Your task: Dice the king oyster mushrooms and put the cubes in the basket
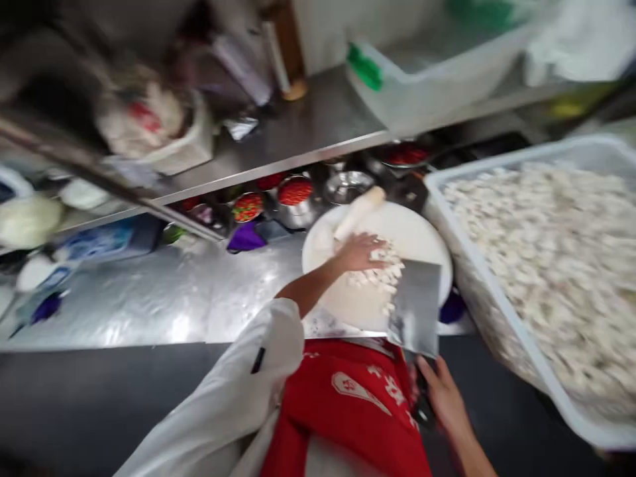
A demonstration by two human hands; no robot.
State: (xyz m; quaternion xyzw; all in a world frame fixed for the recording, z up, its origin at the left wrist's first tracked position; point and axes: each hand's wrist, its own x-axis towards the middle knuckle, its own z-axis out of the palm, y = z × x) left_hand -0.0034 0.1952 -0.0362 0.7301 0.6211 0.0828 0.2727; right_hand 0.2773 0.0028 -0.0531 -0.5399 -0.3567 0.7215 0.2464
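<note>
A round white cutting board point(422, 232) lies on the steel counter. My left hand point(362, 253) rests on it, palm down with fingers spread, at the left side of a heap of chopped white pieces point(390, 275). Behind that hand lies a long pale piece point(360, 211). My right hand point(440, 384) is wrapped round the dark handle of a cleaver point(420, 305), below the board's near right edge. The wide blade reaches over the board, its left edge beside the chopped pieces.
At the right stands a large tub point(491, 285) full of pale pieces. Metal bowls, one with chopped red food point(295, 191), line the back under a steel shelf point(318, 119). A purple cloth point(246, 237) lies left of the board.
</note>
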